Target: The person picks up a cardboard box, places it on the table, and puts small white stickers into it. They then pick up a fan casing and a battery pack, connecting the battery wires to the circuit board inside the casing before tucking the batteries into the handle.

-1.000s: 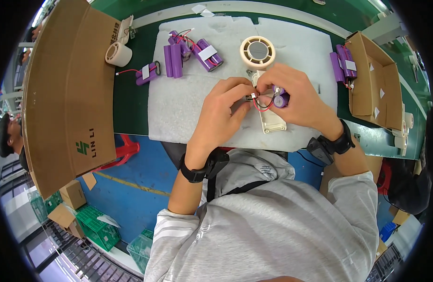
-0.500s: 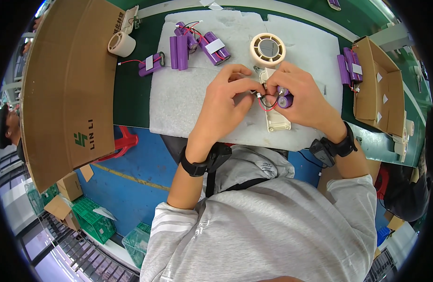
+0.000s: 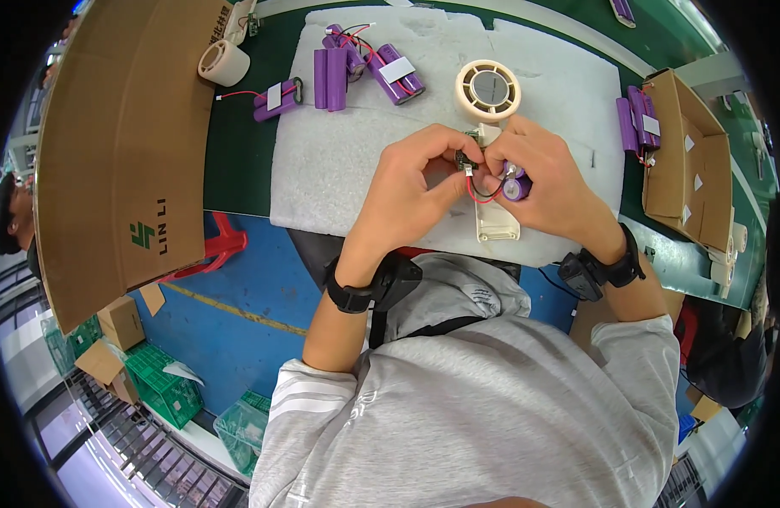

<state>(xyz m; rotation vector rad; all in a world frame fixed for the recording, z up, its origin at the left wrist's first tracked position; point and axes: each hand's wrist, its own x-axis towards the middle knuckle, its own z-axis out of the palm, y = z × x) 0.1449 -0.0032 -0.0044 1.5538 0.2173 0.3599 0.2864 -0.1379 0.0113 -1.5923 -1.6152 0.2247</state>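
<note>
My left hand (image 3: 411, 186) pinches a small dark circuit board (image 3: 466, 160) between thumb and fingers. A white plug (image 3: 469, 171) with red and black wires sits against the board's lower edge; whether it is fully seated I cannot tell. My right hand (image 3: 542, 173) is closed around a purple two-cell battery pack (image 3: 516, 188), its fingertips meeting the left hand's at the board. Those wires loop from the plug to the pack. Beneath both hands lies a cream handle shell (image 3: 498, 224), partly covered, below a round cream fan head (image 3: 488, 91) with a spoked grille.
Several purple battery packs (image 3: 330, 80) lie at the back left of the white foam sheet (image 3: 314, 169). A large cardboard box (image 3: 123, 169) stands at left. On the right, an open carton (image 3: 688, 161) has more packs (image 3: 637, 123) beside it. A red stool (image 3: 226, 241) is below.
My left hand has come to grip the circuit board, with the plug now against it. Before, the plug hung beside my fingertips. My right hand still holds the battery pack.
</note>
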